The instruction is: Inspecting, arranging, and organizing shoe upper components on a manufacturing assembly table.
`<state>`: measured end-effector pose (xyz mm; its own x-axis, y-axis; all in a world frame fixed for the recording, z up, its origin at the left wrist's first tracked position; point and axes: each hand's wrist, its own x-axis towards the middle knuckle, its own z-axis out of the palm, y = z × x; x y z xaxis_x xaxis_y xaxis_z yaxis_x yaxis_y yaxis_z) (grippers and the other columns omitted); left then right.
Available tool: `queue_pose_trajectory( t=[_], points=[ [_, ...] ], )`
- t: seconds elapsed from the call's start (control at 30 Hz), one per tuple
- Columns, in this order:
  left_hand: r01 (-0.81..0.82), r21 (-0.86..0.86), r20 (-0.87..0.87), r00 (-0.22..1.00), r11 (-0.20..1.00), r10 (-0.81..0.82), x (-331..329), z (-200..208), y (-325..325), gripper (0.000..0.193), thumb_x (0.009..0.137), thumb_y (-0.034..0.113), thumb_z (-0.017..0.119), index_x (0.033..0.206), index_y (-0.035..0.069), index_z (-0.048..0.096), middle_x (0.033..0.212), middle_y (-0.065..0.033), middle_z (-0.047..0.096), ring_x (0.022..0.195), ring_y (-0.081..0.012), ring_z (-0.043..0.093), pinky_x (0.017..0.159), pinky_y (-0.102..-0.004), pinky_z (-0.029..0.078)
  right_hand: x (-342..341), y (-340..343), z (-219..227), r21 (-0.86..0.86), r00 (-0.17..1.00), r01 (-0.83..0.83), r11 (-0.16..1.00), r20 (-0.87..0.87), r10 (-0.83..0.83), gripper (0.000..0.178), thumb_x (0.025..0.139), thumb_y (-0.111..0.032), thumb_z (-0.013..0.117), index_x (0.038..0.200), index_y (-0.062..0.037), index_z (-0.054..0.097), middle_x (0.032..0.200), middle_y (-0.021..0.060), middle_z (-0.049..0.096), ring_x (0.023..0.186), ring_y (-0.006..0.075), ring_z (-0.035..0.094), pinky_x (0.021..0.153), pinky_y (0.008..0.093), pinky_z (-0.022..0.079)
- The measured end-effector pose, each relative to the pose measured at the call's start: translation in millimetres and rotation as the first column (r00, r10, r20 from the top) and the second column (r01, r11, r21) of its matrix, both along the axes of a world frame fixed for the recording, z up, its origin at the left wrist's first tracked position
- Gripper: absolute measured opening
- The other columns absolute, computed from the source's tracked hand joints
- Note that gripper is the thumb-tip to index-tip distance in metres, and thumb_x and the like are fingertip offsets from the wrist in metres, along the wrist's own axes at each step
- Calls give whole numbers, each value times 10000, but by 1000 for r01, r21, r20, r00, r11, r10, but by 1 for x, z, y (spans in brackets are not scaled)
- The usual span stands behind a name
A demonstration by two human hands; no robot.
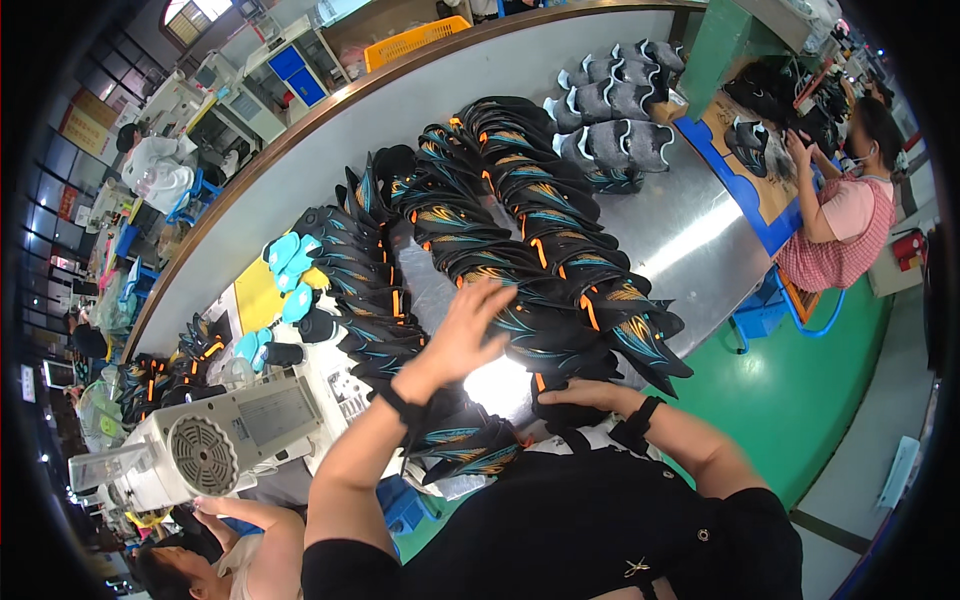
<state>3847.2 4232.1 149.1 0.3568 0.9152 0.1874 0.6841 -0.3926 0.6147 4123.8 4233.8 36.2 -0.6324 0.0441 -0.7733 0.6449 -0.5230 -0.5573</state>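
Note:
Long overlapping rows of black shoe uppers with blue and orange patterns and orange loops lie across the metal table. My left hand is over the near part of the middle row, its fingers spread and nothing in them. Close to my body, my right hand grips the edge of a black shoe upper at the near end of that row. Some of its fingers are hidden by the black material. Black bands circle both my wrists.
Grey shoe uppers stand in rows at the far right. Light-blue pieces lie left of the rows, by a sewing machine. A co-worker in pink sits at the right; another person is at lower left.

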Motion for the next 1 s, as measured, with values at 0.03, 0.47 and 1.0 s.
queue_pose_trajectory(
  t=[0.03,0.47,1.0],
  points=[
    [19,-4,-48,999,1000,-19,10,6,-22,688,772,185,693,1403,106,429,1402,-186,405,1376,-387,304,1138,-541,234,3,-1,6,-3,1000,9,1000,-1,-9,689,832,-474,703,1315,-11,537,1242,116,585,1124,201,547,979,301,406],
    [-143,385,-420,853,912,310,148,-94,-71,668,727,130,709,1344,285,504,1418,-219,354,1388,-421,259,1089,-647,185,112,-65,20,623,945,196,758,-327,25,556,872,-310,660,1301,8,506,1157,183,617,999,271,652,889,349,497],
    [41,362,-674,702,931,231,178,-80,-36,800,753,121,675,1464,68,314,1503,-230,279,1417,-455,167,1144,-517,210,378,-332,-226,660,306,638,397,255,-917,337,868,-276,614,1117,-50,637,997,167,691,945,317,657,831,394,511]
  ],
)
